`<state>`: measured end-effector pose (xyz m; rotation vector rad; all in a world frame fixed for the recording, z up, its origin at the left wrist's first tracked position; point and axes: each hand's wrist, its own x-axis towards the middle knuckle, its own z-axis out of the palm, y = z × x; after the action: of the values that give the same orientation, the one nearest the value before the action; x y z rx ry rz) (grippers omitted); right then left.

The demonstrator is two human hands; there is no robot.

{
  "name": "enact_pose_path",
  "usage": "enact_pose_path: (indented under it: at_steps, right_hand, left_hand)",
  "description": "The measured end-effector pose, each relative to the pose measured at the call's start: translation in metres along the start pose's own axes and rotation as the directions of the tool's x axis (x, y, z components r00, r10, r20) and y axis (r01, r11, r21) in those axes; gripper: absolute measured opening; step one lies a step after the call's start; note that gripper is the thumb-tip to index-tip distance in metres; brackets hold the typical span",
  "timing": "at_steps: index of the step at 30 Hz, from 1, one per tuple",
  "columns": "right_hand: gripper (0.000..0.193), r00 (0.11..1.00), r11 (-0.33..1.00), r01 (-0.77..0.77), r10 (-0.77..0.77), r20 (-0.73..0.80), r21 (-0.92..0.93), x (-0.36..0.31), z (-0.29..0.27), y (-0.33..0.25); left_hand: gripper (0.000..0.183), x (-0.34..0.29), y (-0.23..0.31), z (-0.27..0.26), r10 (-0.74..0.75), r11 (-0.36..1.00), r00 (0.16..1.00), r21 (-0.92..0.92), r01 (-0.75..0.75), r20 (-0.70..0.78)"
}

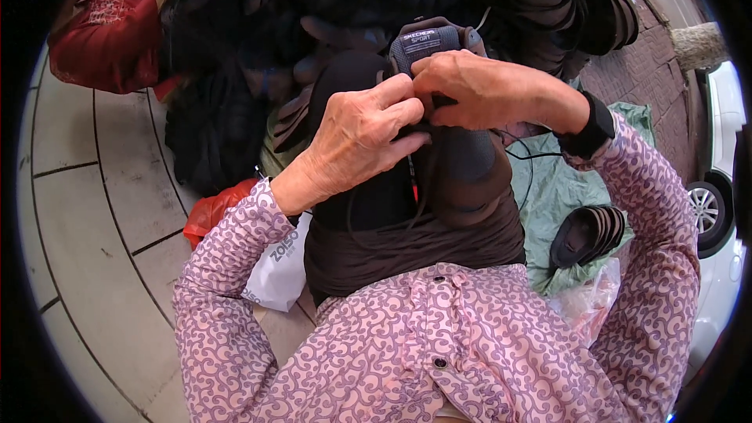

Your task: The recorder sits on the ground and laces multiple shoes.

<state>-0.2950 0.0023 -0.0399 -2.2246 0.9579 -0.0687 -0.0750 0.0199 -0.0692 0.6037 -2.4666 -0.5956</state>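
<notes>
Head view, left hand: here it is (362, 135), angling up from lower left, back upward, knuckles bent, thumb stretched toward the right.
Head view, right hand: in from the right (479, 92), wrist level with the knuckles, fingers curled leftward, dark wristband (589, 127) behind.
Grip: both sets of fingers bunch narrow, tips almost meeting; what sits between them, I cannot tell.
Brown shoe: right under the hands (474, 202), on the lap, toe toward the body, tongue up beyond the fingers.
Elbows: both bent wide, patterned sleeves (235, 298) framing the lap.
Green sheet: spread at right (540, 204), a dark shoe piece (576, 236) on it.
</notes>
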Motion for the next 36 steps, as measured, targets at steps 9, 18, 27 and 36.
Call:
enact_pose_path:
  at_steps: [9, 18, 27, 36]
  right_hand:
    - [0.010, 0.913, 0.922, -0.102, -0.063, -0.404, -0.374, -0.013, -0.010, 0.041]
    - [0.023, 0.831, 0.970, 0.029, 0.111, -0.544, 0.242, -0.048, -0.015, 0.062]
    - [0.015, 0.837, 0.988, 0.115, -0.150, -0.526, -0.100, -0.014, 0.015, 0.005]
    - [0.008, 0.587, 0.761, -0.571, 0.117, -0.801, -0.307, -0.052, -0.066, 0.139]
  left_hand:
    - [0.022, -0.002, 0.012, -0.015, -0.078, 0.996, 0.997, 0.049, 0.077, 0.021]
    - [0.023, -0.017, 0.049, 0.000, -0.396, 0.914, 0.914, 0.050, 0.402, -0.090]
    - [0.011, -0.013, 0.035, 0.005, -0.513, 0.846, 0.856, -0.206, 0.491, -0.068]
    - [0.010, -0.017, 0.017, -0.024, -0.464, 0.790, 0.865, -0.352, 0.502, 0.193]
